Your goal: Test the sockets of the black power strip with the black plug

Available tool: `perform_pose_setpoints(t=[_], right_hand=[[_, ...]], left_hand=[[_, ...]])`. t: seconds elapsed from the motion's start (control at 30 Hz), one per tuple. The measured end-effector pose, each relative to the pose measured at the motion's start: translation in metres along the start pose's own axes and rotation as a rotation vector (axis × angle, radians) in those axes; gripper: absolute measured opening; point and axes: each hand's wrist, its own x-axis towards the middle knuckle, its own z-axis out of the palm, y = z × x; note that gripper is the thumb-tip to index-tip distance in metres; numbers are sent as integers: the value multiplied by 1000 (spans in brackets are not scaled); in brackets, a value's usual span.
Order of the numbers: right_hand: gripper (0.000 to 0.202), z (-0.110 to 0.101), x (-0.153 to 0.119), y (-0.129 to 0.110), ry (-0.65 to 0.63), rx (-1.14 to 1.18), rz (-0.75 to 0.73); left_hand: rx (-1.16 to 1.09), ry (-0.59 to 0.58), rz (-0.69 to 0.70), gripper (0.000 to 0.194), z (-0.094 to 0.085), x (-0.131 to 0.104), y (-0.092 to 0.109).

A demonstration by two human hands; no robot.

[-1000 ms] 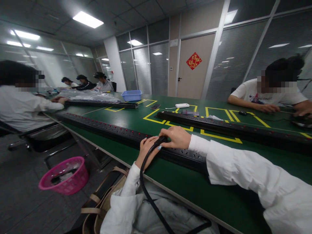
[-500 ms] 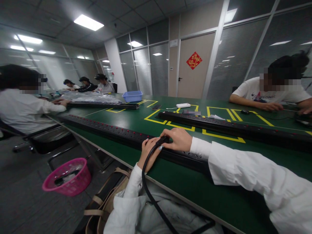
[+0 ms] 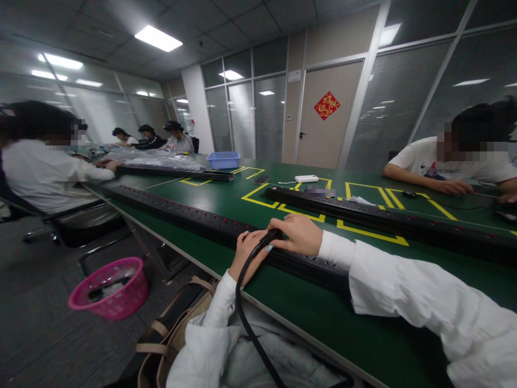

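Both hands [image 3: 301,234], fingers curled nearly closed, hold the black cable [image 3: 249,327].

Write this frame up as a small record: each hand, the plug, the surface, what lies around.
Left hand: against the near power strip, black cable crossing over it
Right hand: fingers closed around the cable's plug end
Plug seating: hidden by the hands
Surface: green table, yellow tape markings
Beyond the hands: second power strip, blue basket
Floor: pink basket
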Motion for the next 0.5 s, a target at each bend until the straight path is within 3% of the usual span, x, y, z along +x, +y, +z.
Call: perform_pose_setpoints(t=[0.5], right_hand=[[34,4,-7,6,36,135,6]], left_hand=[[89,38,40,33,7,1,-2]])
